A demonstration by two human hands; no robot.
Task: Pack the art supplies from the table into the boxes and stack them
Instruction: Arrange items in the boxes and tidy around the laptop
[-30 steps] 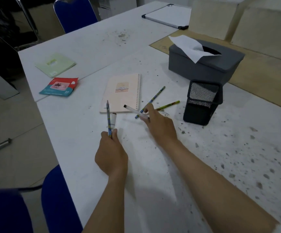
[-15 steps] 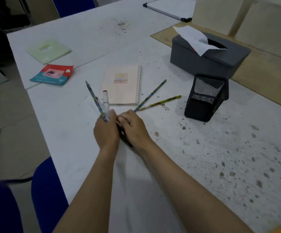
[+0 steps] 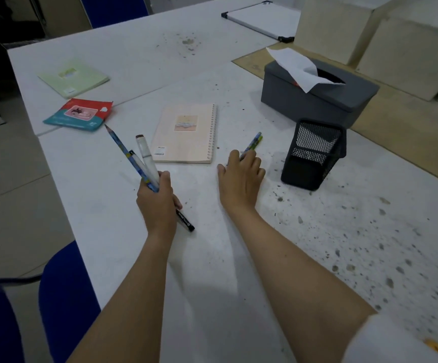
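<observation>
My left hand (image 3: 157, 203) is closed around a bundle: a blue patterned pencil (image 3: 123, 150), a white marker (image 3: 145, 155) with a brown tip, and a pen whose black end (image 3: 186, 222) sticks out below my fist. My right hand (image 3: 241, 176) lies over two pencils (image 3: 254, 140) on the table, fingers curled on them; only their far ends show. A pink spiral notebook (image 3: 187, 133) lies flat between my hands, further back. The black mesh pen holder (image 3: 313, 154) stands upright just right of my right hand.
A grey tissue box (image 3: 317, 98) sits behind the holder. A red and teal packet (image 3: 80, 113) and a green booklet (image 3: 73, 77) lie at the far left, a whiteboard (image 3: 260, 18) at the back. Blue chairs (image 3: 66, 292) stand at the table's left edge.
My right hand left the pen in my left hand and reached forward-right onto the two pencils. My left hand now holds three items, tilted to the left.
</observation>
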